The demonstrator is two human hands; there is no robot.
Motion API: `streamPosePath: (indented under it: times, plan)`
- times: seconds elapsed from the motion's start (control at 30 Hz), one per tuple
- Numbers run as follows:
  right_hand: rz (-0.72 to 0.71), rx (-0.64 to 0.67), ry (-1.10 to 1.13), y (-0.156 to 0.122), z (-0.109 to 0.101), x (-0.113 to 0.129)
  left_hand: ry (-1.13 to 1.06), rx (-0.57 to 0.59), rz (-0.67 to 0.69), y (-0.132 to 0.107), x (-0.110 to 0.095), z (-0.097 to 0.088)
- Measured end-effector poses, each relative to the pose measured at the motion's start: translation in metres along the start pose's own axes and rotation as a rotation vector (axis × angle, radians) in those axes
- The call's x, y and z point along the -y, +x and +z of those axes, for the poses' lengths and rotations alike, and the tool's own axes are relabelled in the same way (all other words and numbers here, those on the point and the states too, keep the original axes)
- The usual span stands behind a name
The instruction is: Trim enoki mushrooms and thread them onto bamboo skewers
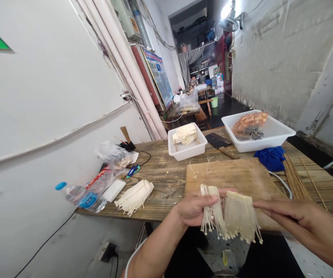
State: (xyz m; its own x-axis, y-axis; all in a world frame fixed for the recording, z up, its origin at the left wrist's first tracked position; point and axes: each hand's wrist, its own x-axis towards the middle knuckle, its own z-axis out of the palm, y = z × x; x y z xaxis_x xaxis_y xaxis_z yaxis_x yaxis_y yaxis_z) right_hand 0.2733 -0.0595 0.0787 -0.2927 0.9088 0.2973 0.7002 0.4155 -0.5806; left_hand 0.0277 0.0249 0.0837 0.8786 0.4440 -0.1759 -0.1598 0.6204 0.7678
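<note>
My left hand [194,208] is closed on enoki mushrooms [213,210], the thumb on top and the fingers behind. Their cut ends face up and the stems hang down in a fringe. Beside them, a flatter, wider bunch of enoki [238,216] spreads to the right, with left fingertips showing behind its top. My right hand [288,214] reaches in from the right, fingers straight and pressed together, tips at that bunch's right edge. Whatever may be between those fingers is hidden. Both hands are over the near edge of a wooden cutting board [230,173].
More enoki [136,196] lies left on the table. Behind the board are a white tray [187,154] of enoki, a cleaver [218,142] and a larger tray [276,135] with a bagged bundle. Bamboo skewers [296,177] and a blue cloth [270,157] lie right; a water bottle [82,197] lies left.
</note>
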Motion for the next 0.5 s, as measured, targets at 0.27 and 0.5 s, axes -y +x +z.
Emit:
streamPosePath:
  times: [0.27, 0.5]
  plan:
    - [0.001, -0.023, 0.043, -0.0031, -0.0035, 0.0024, 0.0, 0.001, -0.002, -0.0013, 0.0028, 0.0042]
    - [0.004, 0.013, 0.071, -0.0068, -0.0042, 0.0027, -0.004, -0.018, 0.01, -0.001, 0.0041, 0.0035]
